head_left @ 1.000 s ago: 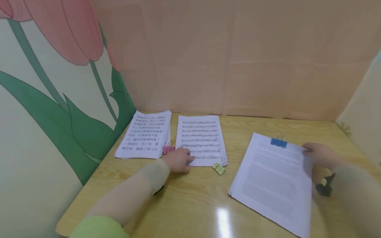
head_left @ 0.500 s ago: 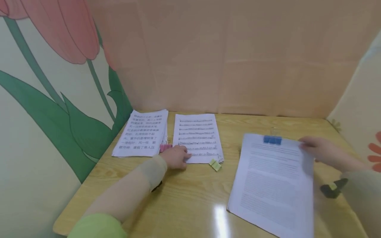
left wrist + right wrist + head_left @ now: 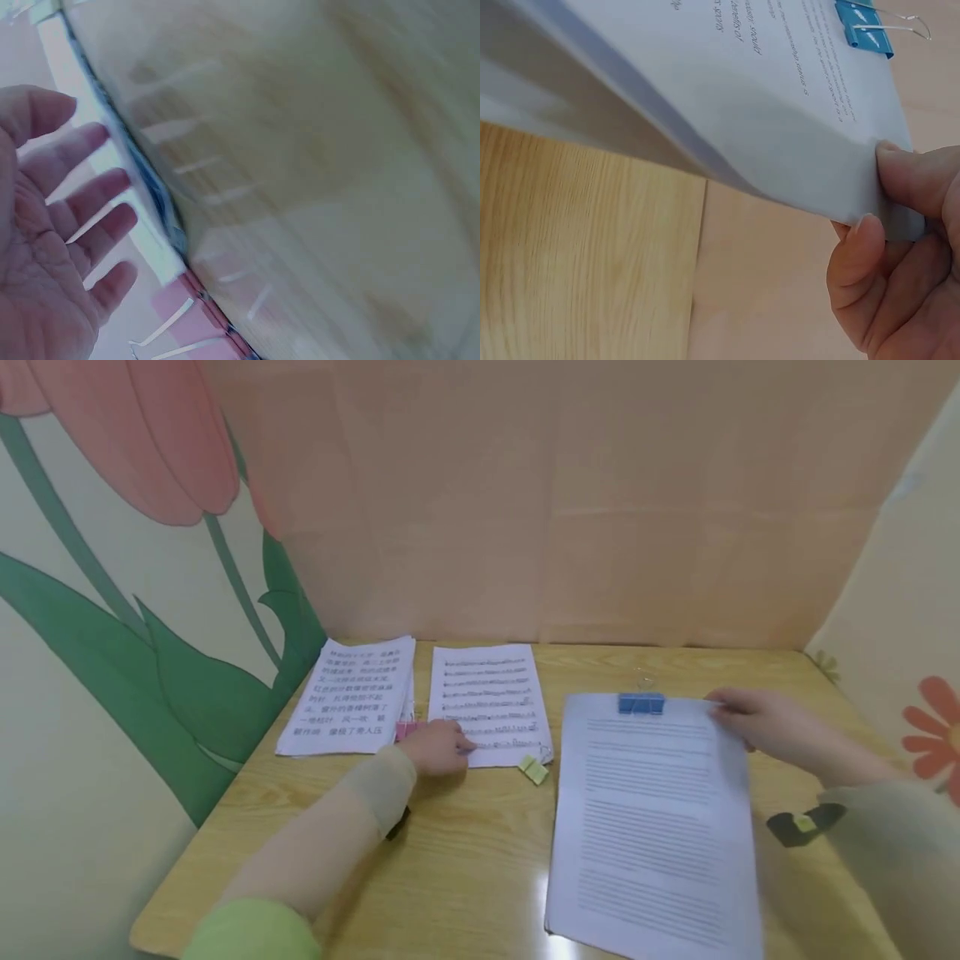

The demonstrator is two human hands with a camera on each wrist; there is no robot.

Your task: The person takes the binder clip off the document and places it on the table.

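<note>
My right hand (image 3: 765, 727) pinches the top right corner of a thick stack of printed paper (image 3: 648, 827), thumb on the front, fingers behind. A blue binder clip (image 3: 641, 703) sits on the stack's top edge. In the right wrist view the stack (image 3: 780, 135) is raised and tilted over the table. My left hand (image 3: 437, 749) lies at the lower left of a sheet music stack (image 3: 487, 681); in the left wrist view its fingers (image 3: 105, 232) are loose and spread over the paper edge. A pink binder clip (image 3: 199, 322) is beside it.
Left of the sheet music lies a stack of pages in large Chinese print (image 3: 341, 693). A yellow binder clip (image 3: 533, 769) grips the sheet music's lower right corner. The wooden table (image 3: 450, 877) meets a covered wall (image 3: 562, 568) at the back and painted walls at both sides.
The right hand has carried the blue-clipped stack leftward, turning it straighter to the view. The left hand stays by the sheet music. The head view has shifted slightly.
</note>
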